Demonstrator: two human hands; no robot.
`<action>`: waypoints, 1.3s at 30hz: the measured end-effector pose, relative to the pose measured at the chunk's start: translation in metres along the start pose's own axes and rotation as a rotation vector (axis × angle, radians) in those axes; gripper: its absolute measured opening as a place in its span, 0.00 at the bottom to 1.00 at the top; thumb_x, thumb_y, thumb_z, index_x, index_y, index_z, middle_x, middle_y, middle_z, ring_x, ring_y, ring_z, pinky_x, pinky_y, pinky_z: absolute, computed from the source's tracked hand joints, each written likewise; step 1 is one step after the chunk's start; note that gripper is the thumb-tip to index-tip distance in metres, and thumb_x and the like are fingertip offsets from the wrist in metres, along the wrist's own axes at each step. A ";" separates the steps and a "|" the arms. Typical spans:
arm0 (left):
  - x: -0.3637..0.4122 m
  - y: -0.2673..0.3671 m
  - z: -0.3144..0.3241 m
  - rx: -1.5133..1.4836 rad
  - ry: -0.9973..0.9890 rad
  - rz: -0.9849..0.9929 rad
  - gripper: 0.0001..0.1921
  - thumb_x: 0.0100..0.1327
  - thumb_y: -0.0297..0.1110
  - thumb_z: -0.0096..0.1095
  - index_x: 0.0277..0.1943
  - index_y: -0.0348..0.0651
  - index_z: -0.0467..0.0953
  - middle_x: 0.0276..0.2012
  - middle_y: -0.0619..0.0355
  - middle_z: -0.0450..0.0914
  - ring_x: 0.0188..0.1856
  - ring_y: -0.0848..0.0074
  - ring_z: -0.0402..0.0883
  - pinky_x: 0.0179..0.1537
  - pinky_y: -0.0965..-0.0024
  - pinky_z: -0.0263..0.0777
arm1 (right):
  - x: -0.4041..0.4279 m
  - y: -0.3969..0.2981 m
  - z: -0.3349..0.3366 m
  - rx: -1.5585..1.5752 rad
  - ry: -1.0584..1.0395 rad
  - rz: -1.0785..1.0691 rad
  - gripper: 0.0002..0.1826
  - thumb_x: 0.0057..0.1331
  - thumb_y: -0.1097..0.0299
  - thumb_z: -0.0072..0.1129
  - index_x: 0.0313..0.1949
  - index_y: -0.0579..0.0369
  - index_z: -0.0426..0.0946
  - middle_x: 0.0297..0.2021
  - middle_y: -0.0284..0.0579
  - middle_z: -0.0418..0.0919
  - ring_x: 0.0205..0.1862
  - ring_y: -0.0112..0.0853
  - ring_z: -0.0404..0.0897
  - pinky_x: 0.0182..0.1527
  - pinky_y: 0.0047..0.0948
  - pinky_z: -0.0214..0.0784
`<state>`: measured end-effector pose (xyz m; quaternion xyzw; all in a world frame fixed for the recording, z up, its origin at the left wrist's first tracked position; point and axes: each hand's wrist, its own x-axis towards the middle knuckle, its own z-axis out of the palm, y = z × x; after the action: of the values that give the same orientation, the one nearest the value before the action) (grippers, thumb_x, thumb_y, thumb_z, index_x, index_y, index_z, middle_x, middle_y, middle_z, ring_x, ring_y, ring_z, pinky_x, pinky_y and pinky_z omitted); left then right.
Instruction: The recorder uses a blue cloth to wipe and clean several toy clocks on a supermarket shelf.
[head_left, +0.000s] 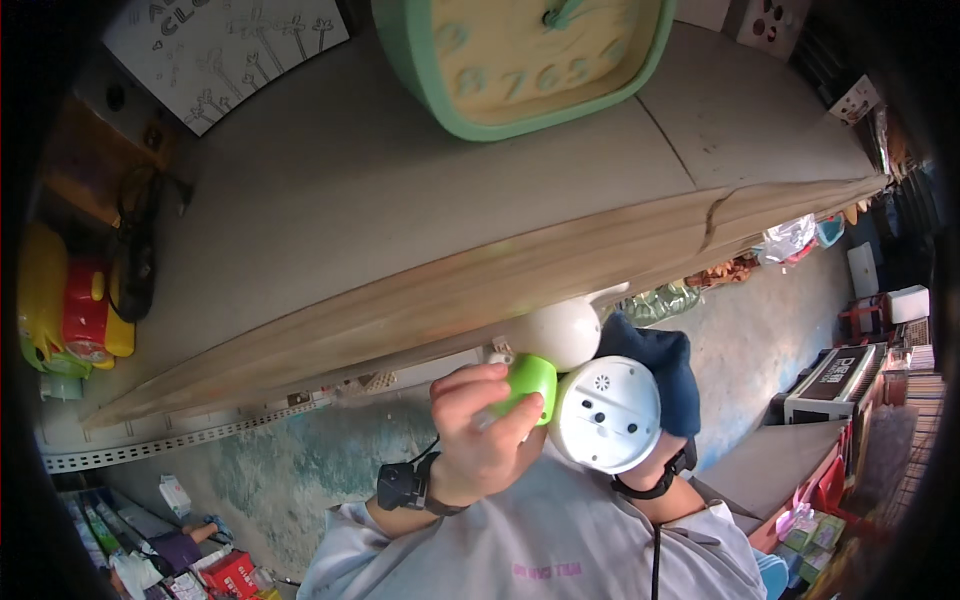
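Observation:
My left hand (484, 420) grips a bright green plastic piece (534, 386) with a rounded edge, its thumb and fingers wrapped around it. Against its right side sits a round white plastic base (609, 412) with small dark holes and a vent pattern, facing the camera. A glossy white rounded part (574, 334) lies just above; I cannot tell whether it is joined to the base. Mostly hidden behind the base, my right hand (654, 459) holds it from the right, with fingers out of sight. A dark blue cloth (667, 367) hangs over or beside that hand.
Ahead is a grey shelf (315, 202) with a green-rimmed clock (525, 82), a line-drawn sheet (240, 52) and a red and yellow toy (86, 300). Boxed goods (829, 386) stand at right. Another person (176, 547) is low at left, near a red box (229, 576).

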<state>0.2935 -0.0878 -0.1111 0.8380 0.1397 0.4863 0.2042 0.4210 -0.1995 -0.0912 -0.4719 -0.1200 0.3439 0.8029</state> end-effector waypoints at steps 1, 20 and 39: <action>0.002 0.003 -0.002 -0.017 -0.068 -0.029 0.27 0.41 0.26 0.80 0.45 0.51 0.73 0.47 0.54 0.63 0.49 0.61 0.71 0.47 0.62 0.71 | 0.002 0.009 -0.008 0.289 0.025 -0.010 0.24 0.75 0.56 0.43 0.60 0.64 0.67 0.55 0.54 0.76 0.56 0.38 0.77 0.56 0.35 0.71; -0.001 0.000 -0.007 -0.070 -0.015 0.102 0.23 0.38 0.39 0.86 0.39 0.58 0.81 0.47 0.61 0.71 0.35 0.72 0.75 0.31 0.68 0.70 | 0.019 -0.011 -0.012 -0.221 -0.031 -0.171 0.18 0.69 0.62 0.51 0.52 0.60 0.77 0.43 0.54 0.80 0.47 0.41 0.79 0.48 0.32 0.69; 0.009 -0.014 -0.010 -1.529 -0.077 -0.872 0.53 0.40 0.46 0.81 0.71 0.49 0.59 0.67 0.43 0.63 0.74 0.43 0.48 0.74 0.51 0.40 | 0.027 -0.014 0.011 -1.425 -0.289 -0.410 0.24 0.54 0.74 0.52 0.52 0.49 0.77 0.45 0.52 0.78 0.46 0.51 0.77 0.47 0.44 0.71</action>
<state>0.2886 -0.0695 -0.1060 0.3595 0.0762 0.2970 0.8813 0.4414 -0.1790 -0.0771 -0.7952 -0.5030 0.0852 0.3277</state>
